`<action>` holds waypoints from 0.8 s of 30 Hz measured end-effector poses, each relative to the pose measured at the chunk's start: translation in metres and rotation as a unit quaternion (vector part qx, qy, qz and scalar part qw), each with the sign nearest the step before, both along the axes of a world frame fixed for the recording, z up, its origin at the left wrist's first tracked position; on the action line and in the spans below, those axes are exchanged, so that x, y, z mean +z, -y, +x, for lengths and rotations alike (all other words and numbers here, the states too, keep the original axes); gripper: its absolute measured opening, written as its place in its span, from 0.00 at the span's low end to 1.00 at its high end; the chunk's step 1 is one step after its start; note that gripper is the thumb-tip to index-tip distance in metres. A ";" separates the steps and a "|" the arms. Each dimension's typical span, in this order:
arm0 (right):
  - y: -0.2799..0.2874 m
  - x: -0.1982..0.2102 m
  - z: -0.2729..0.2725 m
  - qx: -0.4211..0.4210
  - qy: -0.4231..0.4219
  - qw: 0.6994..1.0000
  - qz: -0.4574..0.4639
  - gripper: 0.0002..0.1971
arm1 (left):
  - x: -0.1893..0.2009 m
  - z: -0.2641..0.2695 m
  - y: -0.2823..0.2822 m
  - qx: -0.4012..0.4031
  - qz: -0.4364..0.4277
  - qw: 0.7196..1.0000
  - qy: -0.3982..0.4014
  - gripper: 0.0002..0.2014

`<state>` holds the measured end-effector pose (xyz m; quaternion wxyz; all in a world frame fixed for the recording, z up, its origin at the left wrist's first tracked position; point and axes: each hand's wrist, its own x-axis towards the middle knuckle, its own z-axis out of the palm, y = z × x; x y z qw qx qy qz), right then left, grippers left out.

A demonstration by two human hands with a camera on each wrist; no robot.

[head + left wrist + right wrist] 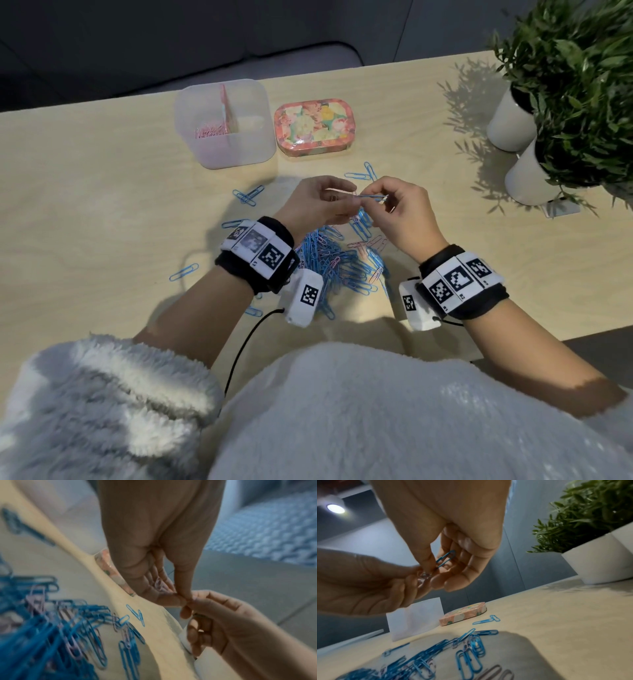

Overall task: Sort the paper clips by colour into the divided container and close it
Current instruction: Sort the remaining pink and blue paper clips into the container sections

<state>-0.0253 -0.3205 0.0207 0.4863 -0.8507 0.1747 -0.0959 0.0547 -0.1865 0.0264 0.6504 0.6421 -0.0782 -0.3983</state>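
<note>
A pile of blue and pink paper clips lies on the wooden table under my raised hands. My left hand holds several pink clips in its curled fingers and pinches at the fingertips. My right hand pinches a blue clip that meets the left fingertips. The clear divided container stands open at the back, with pink clips in its left compartment. Its floral lid lies to the right of it.
Loose blue clips are scattered left and behind the pile. Two white pots with a green plant stand at the table's right end. The table's near edge is by my body.
</note>
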 end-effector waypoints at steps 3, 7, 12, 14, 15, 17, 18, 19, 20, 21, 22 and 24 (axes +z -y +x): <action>0.005 0.003 -0.002 0.009 0.003 0.998 0.062 0.05 | 0.000 0.002 -0.003 -0.013 0.004 0.999 0.037 0.05; 0.010 0.008 -0.005 0.033 -0.010 0.991 0.129 0.05 | 0.003 0.004 -0.006 -0.013 0.027 0.998 0.064 0.08; 0.014 0.005 -0.002 0.014 -0.022 0.977 0.211 0.10 | 0.005 0.003 0.001 0.012 0.056 0.998 -0.014 0.07; 0.012 0.007 -0.001 0.007 -0.022 0.970 0.242 0.10 | 0.003 0.001 0.004 0.008 0.057 0.998 -0.007 0.09; 0.011 0.008 -0.001 0.006 -0.020 0.970 0.244 0.09 | 0.002 0.000 0.005 -0.003 0.055 0.998 0.003 0.09; 0.009 0.009 0.000 0.008 -0.014 0.973 0.231 0.09 | 0.000 -0.004 0.006 -0.024 0.053 0.998 0.029 0.08; 0.007 0.009 0.001 0.009 -0.011 0.975 0.224 0.08 | 0.000 -0.005 0.007 -0.026 0.049 0.997 0.045 0.08; 0.007 0.009 0.001 0.009 -0.010 0.975 0.220 0.08 | -0.001 -0.006 0.007 -0.019 0.042 0.997 0.062 0.08; 0.007 0.008 0.001 0.009 -0.009 0.975 0.220 0.07 | -0.001 -0.006 0.008 -0.008 0.035 0.996 0.077 0.08; 0.006 0.008 0.001 0.009 -0.011 0.975 0.222 0.07 | -0.001 -0.006 0.008 0.001 0.032 0.995 0.089 0.08; 0.006 0.008 0.001 0.008 -0.012 0.975 0.223 0.07 | -0.001 -0.006 0.008 0.004 0.032 0.995 0.099 0.08; 0.007 0.009 0.001 0.009 -0.013 0.975 0.221 0.07 | -0.001 -0.006 0.008 0.003 0.034 0.993 0.110 0.10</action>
